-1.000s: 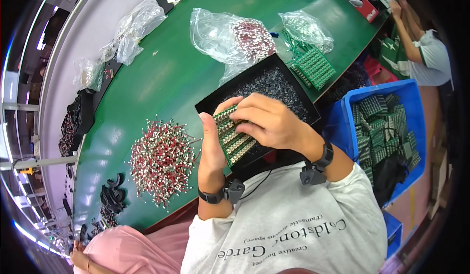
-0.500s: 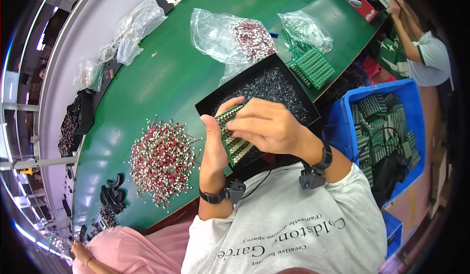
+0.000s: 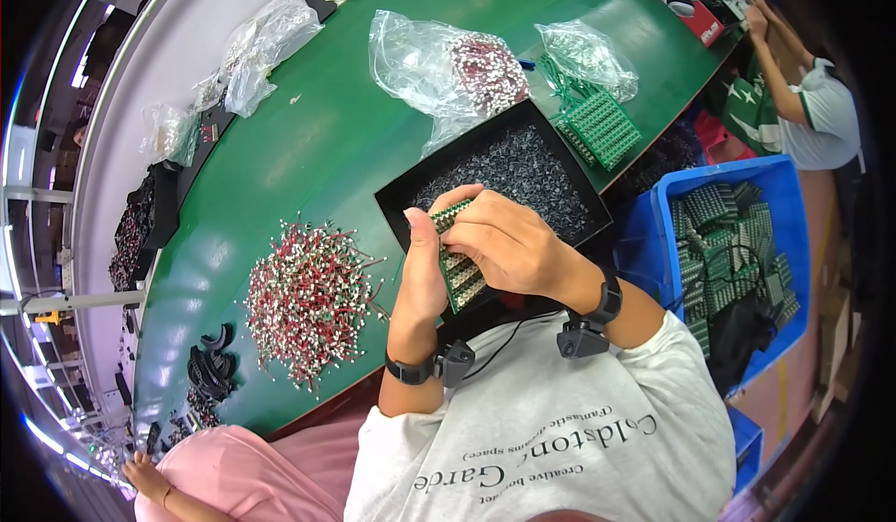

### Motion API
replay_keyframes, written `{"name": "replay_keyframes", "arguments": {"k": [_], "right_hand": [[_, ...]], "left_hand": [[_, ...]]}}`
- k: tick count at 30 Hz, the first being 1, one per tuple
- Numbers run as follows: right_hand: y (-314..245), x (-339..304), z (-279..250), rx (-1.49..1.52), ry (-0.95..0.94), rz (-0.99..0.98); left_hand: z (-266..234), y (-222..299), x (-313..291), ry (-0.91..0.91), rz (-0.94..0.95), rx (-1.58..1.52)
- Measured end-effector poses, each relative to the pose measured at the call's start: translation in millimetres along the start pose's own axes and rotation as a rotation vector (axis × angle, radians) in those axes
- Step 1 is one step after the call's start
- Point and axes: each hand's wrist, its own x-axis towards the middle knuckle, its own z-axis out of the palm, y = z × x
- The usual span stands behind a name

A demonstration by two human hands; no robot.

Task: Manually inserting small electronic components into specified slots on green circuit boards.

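Note:
My left hand (image 3: 425, 278) is closed along the left side of a green circuit board panel (image 3: 464, 286) with rows of small pale components, its thumb pointing up. Over the upper part of the panel my right hand (image 3: 511, 242) has its fingers bent and pinched together. Whatever those fingertips hold, if anything, is hidden behind the hand. Both hands are above the near edge of a black tray (image 3: 448, 156) holding many small dark pieces (image 3: 513, 172). On the table to the left lies a heap of short red, black and white wires (image 3: 313, 307).
Beyond the tray lie a clear bag of similar wires (image 3: 485, 72) and stacked green boards (image 3: 602, 128). A blue bin (image 3: 665, 242) of boards stands at right. Black curved parts (image 3: 213, 368) lie at left. One person in pink (image 3: 233, 475) sits left, another (image 3: 817, 116) works far right.
Both hands and the panel have shifted slightly right in view. My right hand's fingers have drawn in closer to the panel and my left thumb.

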Motion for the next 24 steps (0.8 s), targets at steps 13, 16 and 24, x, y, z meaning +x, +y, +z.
{"name": "replay_keyframes", "arguments": {"k": [13,16,24], "right_hand": [[-1,0,1,0.062,0.042,0.039],[-3,-4,3,0.01,0.061,0.02],[-6,2,3,0.061,0.043,0.06]], "left_hand": [[-5,-7,-5,-0.011,-0.015,-0.053],[-4,-4,-4,-0.027,-0.026,-0.047],[-8,-3,-3,-0.011,0.005,0.029]]}}
